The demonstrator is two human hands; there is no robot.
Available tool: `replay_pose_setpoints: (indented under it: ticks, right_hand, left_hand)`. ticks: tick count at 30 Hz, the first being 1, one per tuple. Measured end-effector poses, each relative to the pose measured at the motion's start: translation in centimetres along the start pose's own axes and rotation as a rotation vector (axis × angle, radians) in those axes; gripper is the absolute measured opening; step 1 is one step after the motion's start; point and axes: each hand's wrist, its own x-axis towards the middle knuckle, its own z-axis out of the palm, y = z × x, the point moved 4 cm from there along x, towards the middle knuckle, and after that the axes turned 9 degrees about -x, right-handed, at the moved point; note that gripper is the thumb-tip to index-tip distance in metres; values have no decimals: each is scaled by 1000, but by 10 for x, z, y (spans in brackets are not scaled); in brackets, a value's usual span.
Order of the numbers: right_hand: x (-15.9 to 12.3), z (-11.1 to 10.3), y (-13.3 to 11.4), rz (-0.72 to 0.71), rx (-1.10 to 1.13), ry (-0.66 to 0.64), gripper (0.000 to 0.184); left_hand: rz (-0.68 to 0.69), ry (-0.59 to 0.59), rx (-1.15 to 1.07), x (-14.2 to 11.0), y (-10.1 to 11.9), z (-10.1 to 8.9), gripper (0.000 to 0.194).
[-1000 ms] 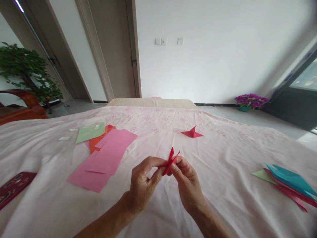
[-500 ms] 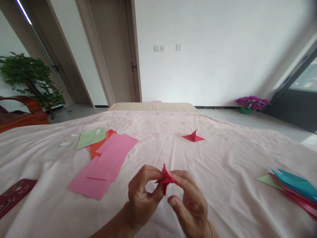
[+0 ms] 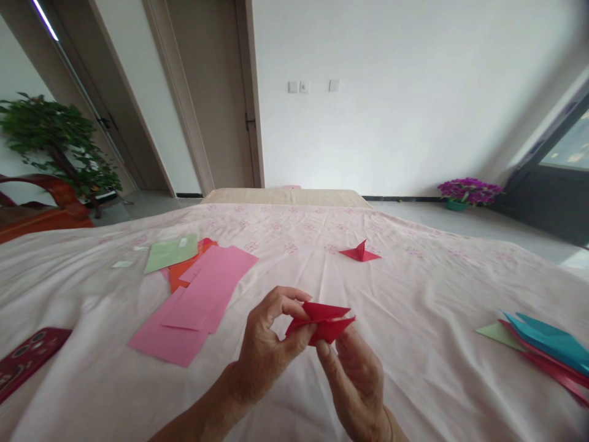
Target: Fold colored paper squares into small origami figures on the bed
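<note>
at the left edge of the view, a red phone (image 3: 34,359) lies on the pale pink cloth (image 3: 427,368), partly cut off. farther right, a green paper (image 3: 170,253), an orange paper (image 3: 181,276) and some pink sheets (image 3: 216,288) overlap, well apart from the phone. next along, the left hand (image 3: 271,337) pinches a folded red paper (image 3: 330,331) between thumb and fingers, just left of the right hand (image 3: 356,374). the right thumb tip is at the paper's lower edge, its fingers partly behind the flap; whether it grips or merely steadies, i cannot tell. too hard a pinch could crease or tear the layers; a slack left thumb could let the piece slip, or its two parted flaps spread. the pointed right ends look easiest to bend, should a fingertip catch them. as for room, the left wrist, swung wide, could brush the pink sheets' near corner. beyond the hands, slightly right, a second red piece (image 3: 356,253) sits short of the cloth's far edge. rightward, a broad stretch of cloth separates the right hand from the blue paper (image 3: 547,336).
</note>
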Motion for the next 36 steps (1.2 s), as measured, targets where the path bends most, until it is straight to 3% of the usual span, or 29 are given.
replay_pose_setpoints:
  ticks: [5,10,17,23,28,36]
  right_hand:
    - [9,0,3,105,57,54,27]
    - [16,0,10,225,158,97,19]
    - [18,1,29,460,256,100,23]
    - [20,0,58,602,229,35,32]
    - [23,-1,78,695,-6,-76,34]
    - [29,-6,84,530,-685,-134,46]
  left_hand:
    - [-288,82,-258,0,-16,2,18]
    - [-479,200,-432,-3,-27,3,43]
    - [-640,118,-396,-3,-46,4,30]
    - [-622,89,-183,-10,-74,3,34]
    - [-596,5,110,-13,-94,-2,32]
    - [-472,-119,713,-14,-99,-3,21]
